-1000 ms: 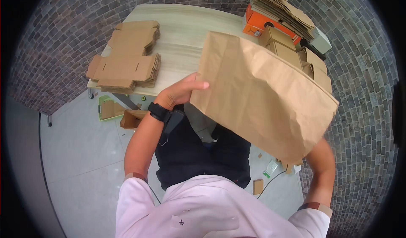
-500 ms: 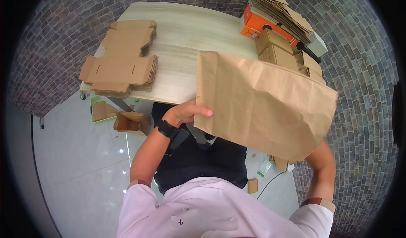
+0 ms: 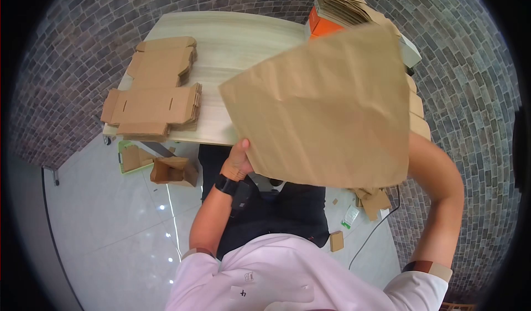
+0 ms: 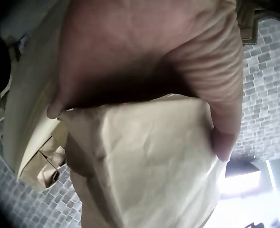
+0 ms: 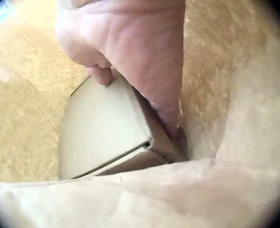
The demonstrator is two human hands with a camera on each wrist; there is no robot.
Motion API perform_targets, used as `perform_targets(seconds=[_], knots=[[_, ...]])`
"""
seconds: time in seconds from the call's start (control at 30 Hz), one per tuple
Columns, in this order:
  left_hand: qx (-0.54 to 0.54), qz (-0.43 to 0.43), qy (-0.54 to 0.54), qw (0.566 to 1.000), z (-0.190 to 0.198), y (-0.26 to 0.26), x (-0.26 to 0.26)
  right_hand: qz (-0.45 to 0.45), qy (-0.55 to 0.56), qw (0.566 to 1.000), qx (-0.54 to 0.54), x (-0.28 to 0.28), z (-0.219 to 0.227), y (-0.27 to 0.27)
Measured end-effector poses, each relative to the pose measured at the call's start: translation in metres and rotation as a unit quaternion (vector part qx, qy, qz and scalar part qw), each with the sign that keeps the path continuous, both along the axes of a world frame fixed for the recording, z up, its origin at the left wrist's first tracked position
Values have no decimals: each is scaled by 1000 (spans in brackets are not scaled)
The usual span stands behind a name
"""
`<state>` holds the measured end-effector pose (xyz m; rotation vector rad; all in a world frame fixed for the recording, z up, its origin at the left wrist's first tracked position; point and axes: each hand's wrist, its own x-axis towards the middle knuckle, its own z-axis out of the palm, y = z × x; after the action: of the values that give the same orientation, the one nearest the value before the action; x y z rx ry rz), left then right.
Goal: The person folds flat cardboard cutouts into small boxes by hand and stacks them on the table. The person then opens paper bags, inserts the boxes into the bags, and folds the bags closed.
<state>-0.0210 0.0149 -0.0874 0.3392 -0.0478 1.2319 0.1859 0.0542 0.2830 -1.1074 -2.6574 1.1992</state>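
Note:
A large brown paper bag [image 3: 321,112] is held up over the front of the table, tilted, covering part of the things behind it. My left hand [image 3: 240,159] grips the bag's lower left edge. In the left wrist view, the thumb and fingers of that hand [image 4: 149,52] spread across the end of the bag [image 4: 154,156]. My right forearm goes behind the bag in the head view, which hides that hand. In the right wrist view, my right hand [image 5: 135,52] is inside the bag, its thumb and fingers around a small cardboard box [image 5: 102,123].
Stacked flat cardboard box blanks [image 3: 149,103] lie at the table's left. An orange box [image 3: 322,23] under piled flat cardboard stands at the back right. On the floor are an open paper bag [image 3: 174,171], a green tray [image 3: 126,159] and a small box [image 3: 336,241].
The bag has turned and risen at its far right side, now overlapping the orange box. My left hand has shifted slightly left, and my right arm has moved further up and outward.

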Motion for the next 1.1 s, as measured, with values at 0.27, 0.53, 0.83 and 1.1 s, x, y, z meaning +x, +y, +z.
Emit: perform_targets(seconds=[0.27, 0.53, 0.83, 1.1], knots=[[-53, 130, -37, 989, 17, 3, 23, 45, -49, 997, 29, -5, 36, 44], [-55, 156, -57, 985, 42, 10, 31, 253, 52, 958, 122, 7, 68, 12], [-164, 30, 121, 979, 55, -4, 43, 245, -3, 859, 451, 12, 38, 84], [14, 451, 543, 708, 107, -57, 0, 34, 147, 880, 450, 88, -8, 61]])
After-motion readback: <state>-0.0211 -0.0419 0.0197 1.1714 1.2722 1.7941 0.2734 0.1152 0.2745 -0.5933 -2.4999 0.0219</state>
